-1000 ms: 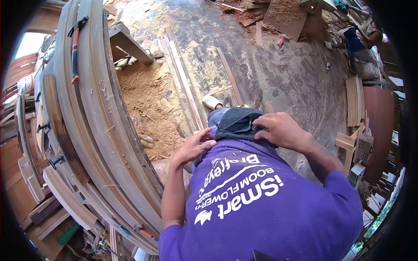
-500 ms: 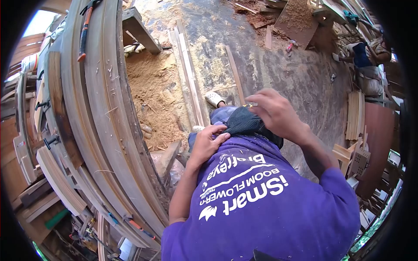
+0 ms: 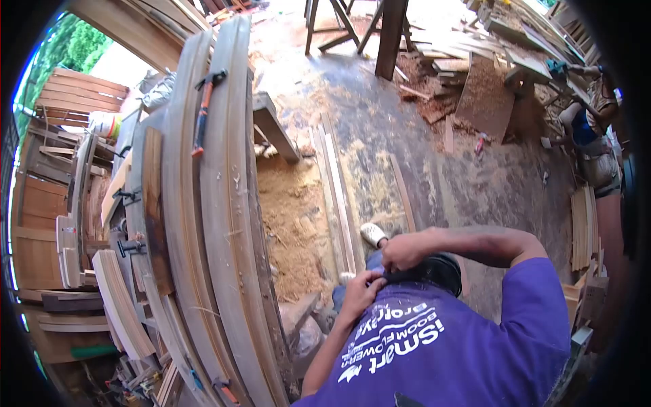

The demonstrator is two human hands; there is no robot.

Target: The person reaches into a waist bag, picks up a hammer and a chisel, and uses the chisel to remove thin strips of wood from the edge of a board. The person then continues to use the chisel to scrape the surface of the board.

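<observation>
My left hand (image 3: 363,293) is at my waist, fingers closed on the edge of a dark cloth pouch (image 3: 437,271) below the hem of my purple shirt (image 3: 461,339). Just above it, my right hand (image 3: 403,252) is closed in a pinch, with its knuckles up and fingertips pointing down at the pouch's left end. The right fingers hide whatever lies between them. Both hands almost touch. A hammer (image 3: 203,112) with an orange and dark handle lies on the long curved wooden pieces (image 3: 230,176) to my left, away from the hands.
Wood strips (image 3: 337,197) and sawdust (image 3: 291,230) cover the floor by my pale shoe (image 3: 373,235). Clamps (image 3: 129,248) sit along the left workpieces. Dark trestle legs (image 3: 391,41) stand ahead. Another person (image 3: 597,136) is at far right, near scrap boards (image 3: 485,98).
My right hand has come down from above the pouch to beside my left hand, and its fingers have closed. The view has tilted up and shifted left, showing more of the workshop ahead.
</observation>
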